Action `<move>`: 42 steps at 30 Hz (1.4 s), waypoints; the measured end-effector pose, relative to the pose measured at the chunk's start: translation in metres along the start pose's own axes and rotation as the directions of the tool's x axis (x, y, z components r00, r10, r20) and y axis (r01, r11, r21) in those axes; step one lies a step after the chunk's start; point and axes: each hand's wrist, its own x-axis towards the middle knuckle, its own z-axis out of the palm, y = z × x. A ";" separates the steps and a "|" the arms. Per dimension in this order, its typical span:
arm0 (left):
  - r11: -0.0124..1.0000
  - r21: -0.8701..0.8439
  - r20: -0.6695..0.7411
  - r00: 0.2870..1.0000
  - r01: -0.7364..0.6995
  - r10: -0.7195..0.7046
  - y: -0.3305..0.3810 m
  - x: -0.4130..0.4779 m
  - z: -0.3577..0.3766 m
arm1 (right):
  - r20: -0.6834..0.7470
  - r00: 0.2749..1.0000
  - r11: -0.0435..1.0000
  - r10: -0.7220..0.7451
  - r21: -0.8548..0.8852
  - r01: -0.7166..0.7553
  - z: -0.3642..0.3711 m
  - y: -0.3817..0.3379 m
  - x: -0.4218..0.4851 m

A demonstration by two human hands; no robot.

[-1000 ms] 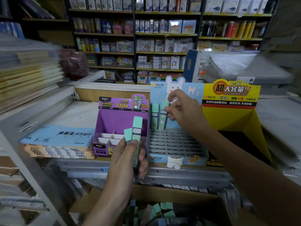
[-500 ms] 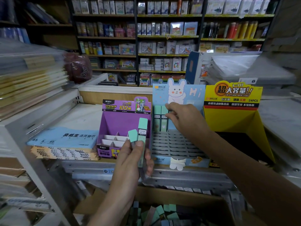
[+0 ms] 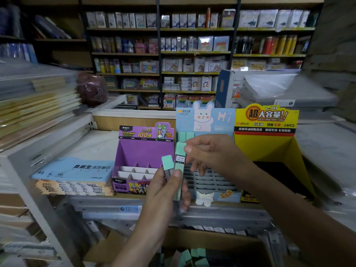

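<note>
Left hand [image 3: 165, 191] grips two mint-green lead cases upright: the taller case [image 3: 180, 157] under my thumb, the shorter case [image 3: 167, 161] touching it alongside. My right hand [image 3: 210, 153] pinches the taller case's top end. Just behind that hand stands the blue rabbit display box [image 3: 212, 120], with two more cases [image 3: 185, 136] in its back row.

- The lower ends of the two green cases [image 3: 180, 157] are hidden inside the left hand [image 3: 165, 189] — their finer label print is too small to read.
- The right hand [image 3: 212, 153] covers part of the blue display box's [image 3: 227, 196] grid.
- Loose green packs [image 3: 185, 256] at the bottom are dim and cut off by the edge.
- The paper stacks [image 3: 38, 105] on the left are blurred.
</note>
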 end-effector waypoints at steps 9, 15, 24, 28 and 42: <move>0.999 0.046 0.024 0.999 0.020 -0.021 0.006 0.001 0.010 | -0.075 0.997 0.998 0.009 0.067 -0.005 -0.010 -0.004 -0.007; 0.999 -0.034 -0.090 0.996 0.001 -0.004 0.015 0.010 -0.001 | -0.225 0.972 0.994 -0.061 0.070 0.079 -0.034 -0.011 0.001; 0.988 0.095 -0.116 0.984 -0.123 0.133 0.024 0.019 -0.014 | -0.308 0.948 0.996 -0.079 -0.062 0.063 -0.036 0.007 0.022; 0.990 0.067 -0.162 0.978 -0.123 0.133 0.026 0.020 -0.020 | -0.313 0.946 0.993 -0.088 -0.098 0.060 -0.029 0.017 0.032; 0.985 -0.142 -0.187 0.980 -0.093 0.065 0.034 0.027 -0.033 | -0.261 0.957 0.964 -0.124 -0.259 0.054 -0.010 0.029 0.055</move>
